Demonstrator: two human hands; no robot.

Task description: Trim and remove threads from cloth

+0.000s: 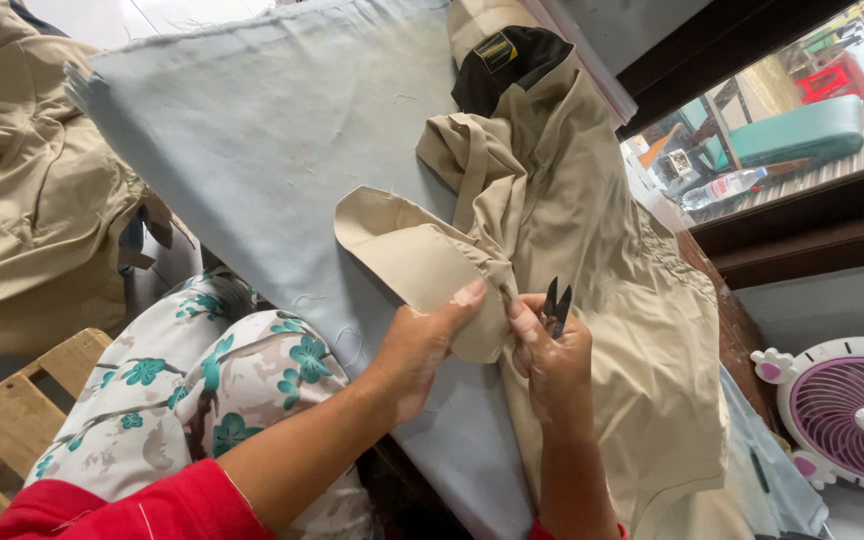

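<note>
On the pale blue cloth-covered table (252,130), we are pinching the beige fabric garment (592,300) with our left hand (422,345), our right hand (550,360) gripping small black thread snips (556,303), below a black-and-yellow rectangular label (497,50).

beige garment (602,300) with a black-and-yellow patch (500,55), pale blue-grey cloth (272,130) over the counter, black thread snips (556,305), red sleeve (142,505), white trousers (202,390) printed with teal flowers, pink-and-white fan (852,410)
</note>
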